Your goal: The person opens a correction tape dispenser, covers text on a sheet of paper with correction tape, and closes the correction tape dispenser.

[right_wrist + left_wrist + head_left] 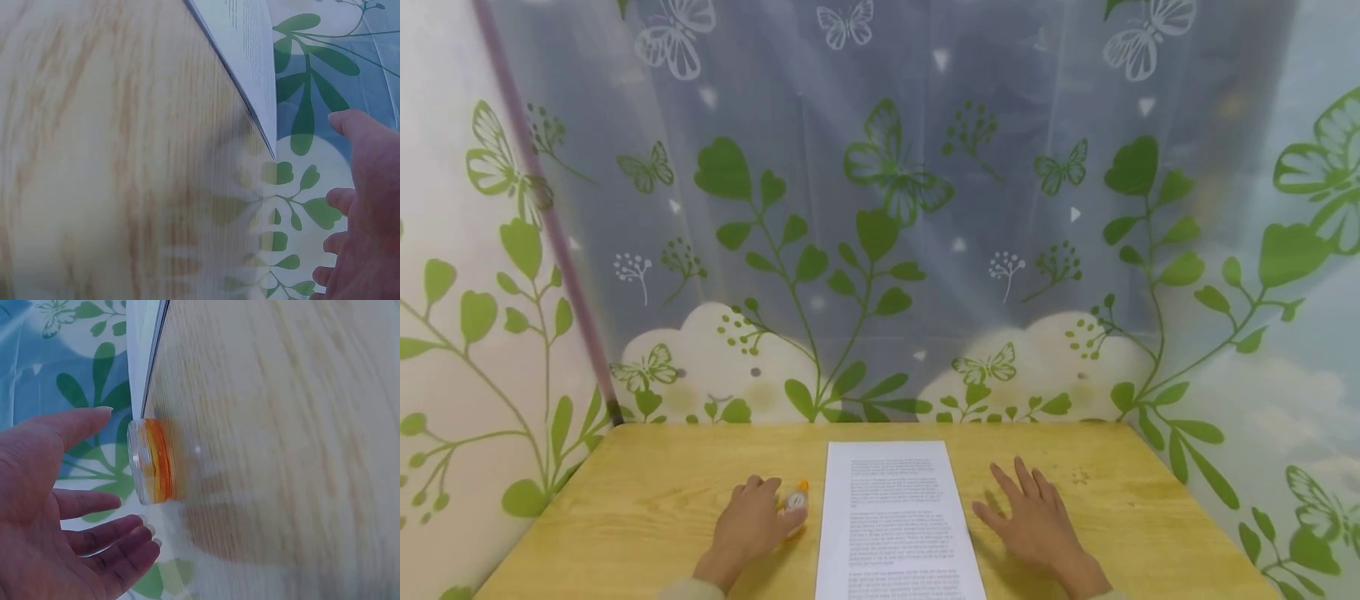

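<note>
A printed sheet of paper, seemingly the top of a thin stack, lies upright on the wooden table before me. Just left of it sits a small orange and clear plastic object, rounded, with a pale disc on top; it looks like a correction tape. My left hand hovers beside this object, thumb and fingers apart and loosely bent, holding nothing. In the left wrist view a gap shows between fingertips and object. On the paper's right, my right hand is spread palm down above the table, also holding nothing.
The wooden table runs back to a curtain printed with leaves, butterflies and clouds. Similar patterned cloth hangs at the left side. A dark pinkish pole slants down to the table's back left corner.
</note>
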Demonstrator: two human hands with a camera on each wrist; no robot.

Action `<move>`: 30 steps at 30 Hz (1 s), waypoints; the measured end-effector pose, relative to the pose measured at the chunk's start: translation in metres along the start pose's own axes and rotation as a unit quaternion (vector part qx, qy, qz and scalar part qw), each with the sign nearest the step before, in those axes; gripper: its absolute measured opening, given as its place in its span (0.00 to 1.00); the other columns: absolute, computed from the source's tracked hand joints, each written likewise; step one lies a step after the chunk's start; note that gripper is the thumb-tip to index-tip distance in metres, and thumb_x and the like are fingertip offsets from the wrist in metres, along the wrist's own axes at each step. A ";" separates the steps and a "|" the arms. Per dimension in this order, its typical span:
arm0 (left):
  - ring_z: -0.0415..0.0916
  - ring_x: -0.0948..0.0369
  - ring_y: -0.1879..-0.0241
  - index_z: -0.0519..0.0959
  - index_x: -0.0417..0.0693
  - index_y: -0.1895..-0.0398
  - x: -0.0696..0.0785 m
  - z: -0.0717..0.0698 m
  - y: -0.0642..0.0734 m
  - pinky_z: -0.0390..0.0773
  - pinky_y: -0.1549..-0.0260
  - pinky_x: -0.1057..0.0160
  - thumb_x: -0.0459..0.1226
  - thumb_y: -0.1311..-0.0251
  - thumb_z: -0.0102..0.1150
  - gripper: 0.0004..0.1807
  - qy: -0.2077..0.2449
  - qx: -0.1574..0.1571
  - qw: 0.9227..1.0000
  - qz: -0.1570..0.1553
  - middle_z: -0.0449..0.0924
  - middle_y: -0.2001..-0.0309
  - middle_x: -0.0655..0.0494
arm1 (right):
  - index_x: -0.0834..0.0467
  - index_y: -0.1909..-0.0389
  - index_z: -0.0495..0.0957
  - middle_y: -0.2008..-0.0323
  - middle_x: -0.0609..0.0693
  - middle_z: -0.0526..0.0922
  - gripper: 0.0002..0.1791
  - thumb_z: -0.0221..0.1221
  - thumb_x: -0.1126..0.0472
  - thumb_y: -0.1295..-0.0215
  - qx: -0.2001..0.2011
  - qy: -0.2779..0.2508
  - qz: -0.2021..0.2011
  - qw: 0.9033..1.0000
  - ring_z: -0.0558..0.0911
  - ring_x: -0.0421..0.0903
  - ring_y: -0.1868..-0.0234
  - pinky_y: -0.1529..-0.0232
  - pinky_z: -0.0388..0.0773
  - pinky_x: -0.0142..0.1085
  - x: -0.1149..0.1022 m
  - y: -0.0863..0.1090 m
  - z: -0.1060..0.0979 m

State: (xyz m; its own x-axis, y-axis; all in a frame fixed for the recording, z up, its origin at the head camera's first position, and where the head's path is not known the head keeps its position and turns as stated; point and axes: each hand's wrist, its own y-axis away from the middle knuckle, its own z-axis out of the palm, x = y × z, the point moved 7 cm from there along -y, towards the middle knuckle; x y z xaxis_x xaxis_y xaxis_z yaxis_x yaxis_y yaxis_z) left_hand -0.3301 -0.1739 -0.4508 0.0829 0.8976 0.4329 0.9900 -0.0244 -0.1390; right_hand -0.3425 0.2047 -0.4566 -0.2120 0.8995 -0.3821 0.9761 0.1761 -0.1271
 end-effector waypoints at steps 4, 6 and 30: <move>0.71 0.42 0.54 0.75 0.33 0.47 0.000 0.002 -0.003 0.75 0.62 0.43 0.52 0.50 0.63 0.35 0.001 0.000 1.000 -0.013 0.73 0.52 0.37 | 0.55 0.28 0.59 0.29 0.69 0.49 0.46 0.45 0.28 0.37 0.001 -0.004 -0.001 1.000 0.49 0.74 0.33 0.39 0.44 0.69 -0.002 0.001 -0.001; 0.72 0.42 0.55 0.75 0.32 0.47 -0.001 0.004 -0.004 0.76 0.63 0.44 0.52 0.50 0.64 0.35 0.000 -0.003 1.000 -0.021 0.73 0.54 0.37 | 0.56 0.28 0.59 0.29 0.69 0.49 0.46 0.45 0.28 0.37 -0.001 -0.006 -0.002 1.000 0.50 0.74 0.33 0.39 0.44 0.69 -0.002 0.002 -0.001; 0.68 0.51 0.74 0.75 0.36 0.69 0.004 0.010 -0.013 0.71 0.79 0.53 0.49 0.51 0.64 0.22 -0.032 -0.003 0.996 -0.078 0.67 0.71 0.47 | 0.57 0.29 0.61 0.30 0.70 0.49 0.44 0.45 0.29 0.36 -0.001 -0.010 -0.007 1.000 0.51 0.74 0.33 0.39 0.45 0.68 0.000 0.002 0.004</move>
State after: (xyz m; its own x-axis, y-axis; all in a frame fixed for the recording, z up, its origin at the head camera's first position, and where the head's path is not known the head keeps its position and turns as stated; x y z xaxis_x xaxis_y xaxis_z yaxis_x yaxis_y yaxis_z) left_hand -0.3435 -0.1659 -0.4565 -0.0787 0.9167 0.3918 0.9910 0.1146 -0.0690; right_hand -0.3405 0.2034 -0.4605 -0.2267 0.8885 -0.3989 0.9731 0.1894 -0.1310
